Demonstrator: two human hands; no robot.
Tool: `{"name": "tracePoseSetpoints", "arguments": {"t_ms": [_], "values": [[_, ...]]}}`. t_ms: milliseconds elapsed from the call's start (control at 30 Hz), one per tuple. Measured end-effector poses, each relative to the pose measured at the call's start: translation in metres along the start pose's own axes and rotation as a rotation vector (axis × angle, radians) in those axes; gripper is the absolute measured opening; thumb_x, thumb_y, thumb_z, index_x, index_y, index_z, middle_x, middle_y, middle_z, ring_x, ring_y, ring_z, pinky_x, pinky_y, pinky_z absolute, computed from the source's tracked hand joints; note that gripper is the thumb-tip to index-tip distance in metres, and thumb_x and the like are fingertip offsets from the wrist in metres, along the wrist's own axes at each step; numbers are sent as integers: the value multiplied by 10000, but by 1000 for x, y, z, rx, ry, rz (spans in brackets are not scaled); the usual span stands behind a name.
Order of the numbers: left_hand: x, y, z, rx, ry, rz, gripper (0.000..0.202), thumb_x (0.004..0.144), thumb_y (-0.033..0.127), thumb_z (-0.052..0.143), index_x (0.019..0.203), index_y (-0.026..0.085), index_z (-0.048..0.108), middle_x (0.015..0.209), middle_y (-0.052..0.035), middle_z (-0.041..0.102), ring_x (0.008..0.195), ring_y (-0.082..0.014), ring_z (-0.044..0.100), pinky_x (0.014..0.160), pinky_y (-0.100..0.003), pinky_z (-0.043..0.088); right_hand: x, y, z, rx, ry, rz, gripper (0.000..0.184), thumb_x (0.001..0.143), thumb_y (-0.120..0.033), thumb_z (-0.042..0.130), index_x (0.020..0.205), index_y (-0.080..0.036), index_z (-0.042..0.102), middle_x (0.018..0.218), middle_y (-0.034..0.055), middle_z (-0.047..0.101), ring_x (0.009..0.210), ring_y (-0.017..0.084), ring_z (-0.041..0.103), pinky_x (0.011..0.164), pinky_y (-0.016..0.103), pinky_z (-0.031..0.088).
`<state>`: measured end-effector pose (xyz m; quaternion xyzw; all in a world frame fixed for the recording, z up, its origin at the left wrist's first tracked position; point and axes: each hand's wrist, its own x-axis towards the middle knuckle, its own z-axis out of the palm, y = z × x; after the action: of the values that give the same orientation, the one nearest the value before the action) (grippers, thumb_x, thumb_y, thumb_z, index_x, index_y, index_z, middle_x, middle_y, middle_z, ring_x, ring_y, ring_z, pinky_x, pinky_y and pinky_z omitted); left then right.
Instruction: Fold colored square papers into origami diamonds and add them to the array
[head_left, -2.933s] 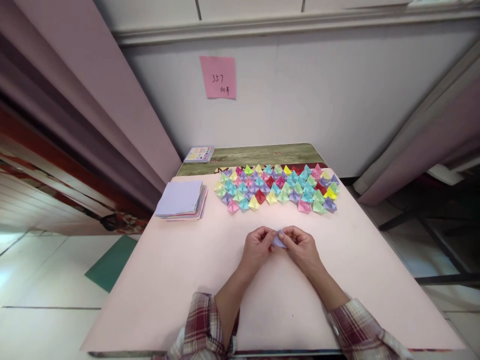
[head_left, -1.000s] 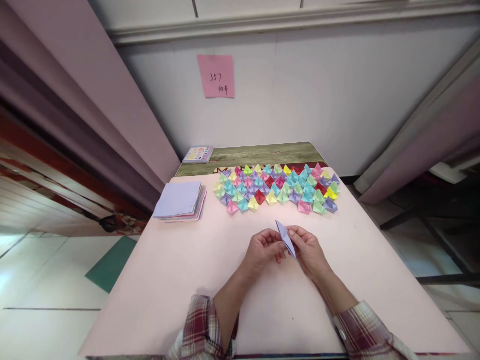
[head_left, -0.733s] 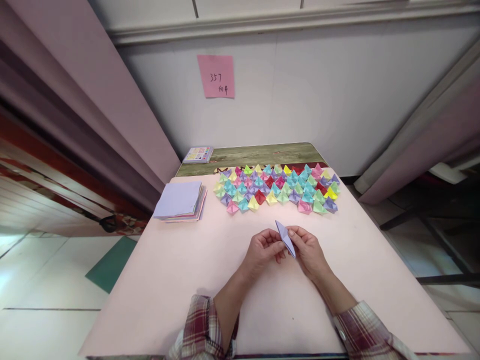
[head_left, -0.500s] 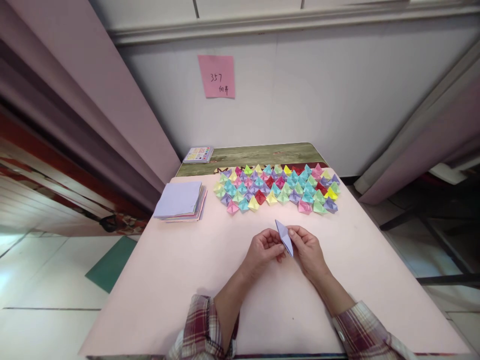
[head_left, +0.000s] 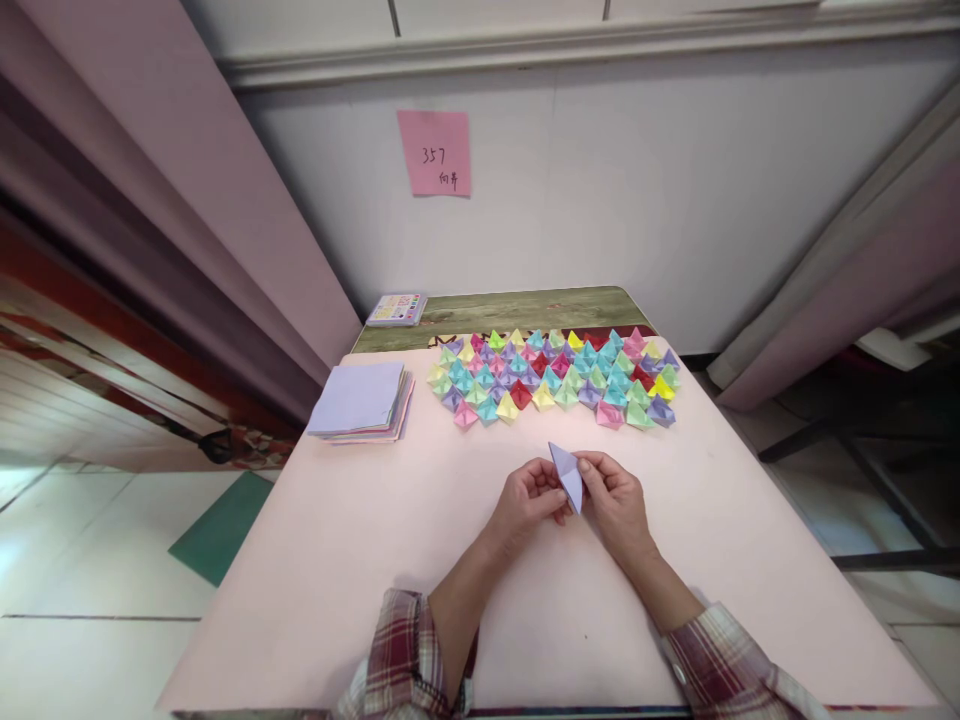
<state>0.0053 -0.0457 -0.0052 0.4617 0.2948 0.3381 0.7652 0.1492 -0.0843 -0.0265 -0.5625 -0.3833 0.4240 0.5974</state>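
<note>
A small folded lilac paper piece (head_left: 567, 474) stands on edge between my two hands above the pink table (head_left: 360, 560). My left hand (head_left: 526, 502) pinches its left side with curled fingers. My right hand (head_left: 616, 502) grips its right side, fingers closed. Both wrists show plaid sleeves. Beyond my hands lies a block of several small folded paper shapes (head_left: 553, 378) in many colours, set in rows.
A stack of square coloured paper sheets (head_left: 361, 401), lilac on top, lies at the table's far left. A small colourful packet (head_left: 396, 308) rests on the wooden surface (head_left: 525, 305) behind. A pink note (head_left: 434, 152) is stuck on the wall. Curtains hang at both sides.
About three seconds ago the lilac piece lay flat and hidden between my fingers; it now stands up as a pointed shape. Over the last second it shifted slightly up and left.
</note>
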Motion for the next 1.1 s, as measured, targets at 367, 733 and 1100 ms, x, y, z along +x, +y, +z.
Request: {"name": "tracePoseSetpoints", "arguments": {"t_ms": [367,733,1100], "values": [[3,-3,-1,49,20,1,215,686,210,669,881,138,616,721,-24,621,596,-128,575,527,-233,467,-9,-1,-3,-442,96,-329,215,912,-354,544,1007,-233,695,721,16,684,563,157,589,568,278,484],[2,-9,3,118,102,55,271,789,361,650,942,140,621,682,-10,615,557,-120,561,475,-221,464,-7,-5,0,-421,13,-319,178,917,-308,546,1000,-228,682,697,3,675,526,153,605,549,277,491],[0,-12,-3,263,211,114,151,815,312,593,807,162,607,606,26,574,477,-88,487,474,-204,398,-3,-7,2,-413,-26,-315,228,895,-316,569,1073,-231,683,849,44,679,642,166,610,597,283,505]]}}
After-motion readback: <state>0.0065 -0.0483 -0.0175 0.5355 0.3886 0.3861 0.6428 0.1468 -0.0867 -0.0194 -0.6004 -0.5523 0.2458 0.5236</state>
